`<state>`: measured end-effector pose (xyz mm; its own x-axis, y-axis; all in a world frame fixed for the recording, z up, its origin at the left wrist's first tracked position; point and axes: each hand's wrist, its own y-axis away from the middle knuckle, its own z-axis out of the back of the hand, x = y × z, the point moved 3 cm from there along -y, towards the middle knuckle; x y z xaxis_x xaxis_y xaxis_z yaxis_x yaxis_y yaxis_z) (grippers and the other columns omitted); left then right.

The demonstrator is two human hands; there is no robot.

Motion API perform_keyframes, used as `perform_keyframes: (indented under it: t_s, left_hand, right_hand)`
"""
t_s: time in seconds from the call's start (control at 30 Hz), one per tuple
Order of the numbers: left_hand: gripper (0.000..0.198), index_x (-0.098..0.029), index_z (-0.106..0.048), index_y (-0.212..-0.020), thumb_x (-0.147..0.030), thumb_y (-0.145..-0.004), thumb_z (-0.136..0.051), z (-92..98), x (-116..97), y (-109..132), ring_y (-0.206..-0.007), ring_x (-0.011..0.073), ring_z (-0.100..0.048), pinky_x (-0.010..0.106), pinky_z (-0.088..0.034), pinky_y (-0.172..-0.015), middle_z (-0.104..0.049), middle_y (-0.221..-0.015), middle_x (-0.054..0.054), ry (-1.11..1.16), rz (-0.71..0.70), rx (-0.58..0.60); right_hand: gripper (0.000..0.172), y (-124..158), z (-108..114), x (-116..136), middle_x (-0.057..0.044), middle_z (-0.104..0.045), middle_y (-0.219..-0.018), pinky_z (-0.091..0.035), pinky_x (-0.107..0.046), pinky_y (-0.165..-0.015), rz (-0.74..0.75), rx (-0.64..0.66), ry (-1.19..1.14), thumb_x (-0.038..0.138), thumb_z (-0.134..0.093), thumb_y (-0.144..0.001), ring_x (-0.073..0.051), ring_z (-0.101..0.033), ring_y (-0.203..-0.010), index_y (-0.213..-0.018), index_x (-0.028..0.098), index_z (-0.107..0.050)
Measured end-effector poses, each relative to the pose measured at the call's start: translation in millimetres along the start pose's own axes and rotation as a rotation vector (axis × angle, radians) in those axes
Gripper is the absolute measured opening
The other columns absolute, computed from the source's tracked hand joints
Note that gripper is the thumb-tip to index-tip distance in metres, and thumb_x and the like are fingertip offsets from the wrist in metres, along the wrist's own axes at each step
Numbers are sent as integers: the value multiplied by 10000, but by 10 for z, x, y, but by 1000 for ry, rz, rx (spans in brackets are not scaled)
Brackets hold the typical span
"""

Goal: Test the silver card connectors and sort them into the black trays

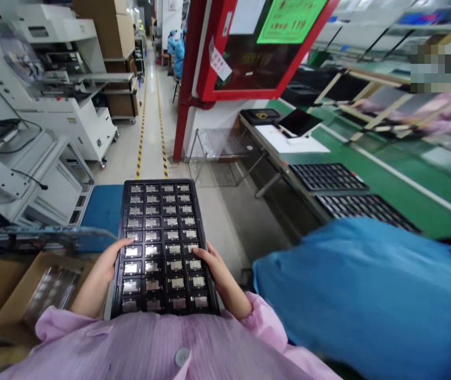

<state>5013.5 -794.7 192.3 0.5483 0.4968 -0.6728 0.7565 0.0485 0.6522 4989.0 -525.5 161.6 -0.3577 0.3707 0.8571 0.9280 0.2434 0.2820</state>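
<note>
Between my two hands is a black plastic component tray [162, 248], held in front of my body. Its pockets form a grid, and each visible one carries a small silvery rectangular part. My left hand [111, 258] grips the left edge, thumb over the rim. On the opposite edge my right hand [214, 266] does the same, with its thumb reaching onto the pockets. The fingers of both hands are mostly hidden beneath the tray. The tray's near end meets my pink smock [142, 343].
A person in a blue smock [360, 285] is close on my right. Similar trays [328, 177] lie on the green bench beyond. Cardboard boxes [31, 295] and white machines [71, 121] line the left. Ahead are a red cabinet [245, 95] and a taped aisle [152, 121].
</note>
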Motion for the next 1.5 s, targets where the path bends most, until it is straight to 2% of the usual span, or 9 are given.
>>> perform_keyframes:
  t_s: [0.13, 0.27, 0.43, 0.67, 0.87, 1.0, 1.2, 1.33, 1.5]
  left_hand:
    - [227, -63, -668, -1049, -185, -870, -598, -352, -857, -727, -681, 263, -746, 377, -619, -689, -762, -778, 133, 37, -10, -82]
    - [241, -75, -666, -1074, -201, -881, -597, -483, -1659, -1510, -673, 258, -747, 347, -613, -662, -760, -760, 121, 66, -12, -136]
    - [285, -110, -662, -1128, -219, -867, -633, -765, -2653, -2471, -713, 255, -753, 322, -607, -648, -768, -808, 112, 84, -24, -105]
    - [292, -109, -687, -1092, -213, -819, -687, -1571, -3989, -3900, -781, 316, -755, 392, -614, -715, -772, -826, 128, 43, -16, 1]
    - [349, -86, -670, -1097, -315, -834, -676, -2461, -5085, -5369, -872, 340, -746, 438, -605, -796, -770, -919, 159, 105, 19, 98]
    - [375, -67, -652, -1127, -312, -843, -661, -3015, -5988, -6109, -876, 325, -745, 421, -604, -802, -769, -922, 158, 133, -25, 132]
    - [393, -47, -650, -1132, -315, -844, -659, -3407, -7177, -7277, -794, 328, -748, 437, -608, -773, -767, -886, 171, 175, -44, 93]
    - [371, -71, -652, -1138, -299, -845, -661, -3648, -8172, -8294, -864, 320, -747, 421, -605, -803, -765, -949, 168, 194, -97, 114]
    - [356, -86, -662, -1112, -276, -813, -699, -4086, -9711, -9452, -866, 331, -744, 432, -608, -787, -765, -950, 164, 148, -130, 185]
  right_hand:
    - [491, -1238, -165, 606, -30, -735, -948, -505, -332, -731, -36, 49, -16, 362, -791, -659, -223, -682, -795, -1097, 213, -628]
    - [493, -2445, -401, 956, -39, -737, -939, -512, -337, -729, -58, 83, -20, 355, -794, -639, -237, -690, -803, -1080, 204, -634]
    - [479, -3683, -574, 1456, -36, -741, -960, -512, -328, -730, -19, 69, -21, 354, -769, -676, -231, -696, -805, -1110, 217, -622]
    - [443, -5276, -495, 2298, -62, -746, -968, -512, -338, -712, 56, 16, -35, 385, -742, -710, -250, -705, -817, -1093, 198, -621]
    - [534, -7167, -222, 3221, -66, -743, -1024, -514, -360, -772, 53, 52, -39, 390, -751, -700, -273, -704, -905, -1179, 208, -602]
    - [573, -8375, -225, 3950, -63, -749, -991, -515, -375, -773, 21, 65, -21, 407, -758, -679, -288, -703, -899, -1196, 210, -608]
    - [484, -10151, -392, 4621, -54, -744, -1028, -510, -391, -802, -16, 173, 23, 393, -727, -720, -285, -698, -915, -1164, 226, -628]
    - [570, -11541, -589, 5026, -55, -744, -1022, -516, -419, -840, -20, 191, 19, 414, -735, -714, -306, -692, -962, -1238, 232, -602]
    - [589, -13112, -922, 5750, -56, -739, -1051, -501, -438, -917, 30, 138, 5, 442, -729, -726, -311, -677, -1018, -1264, 242, -598]
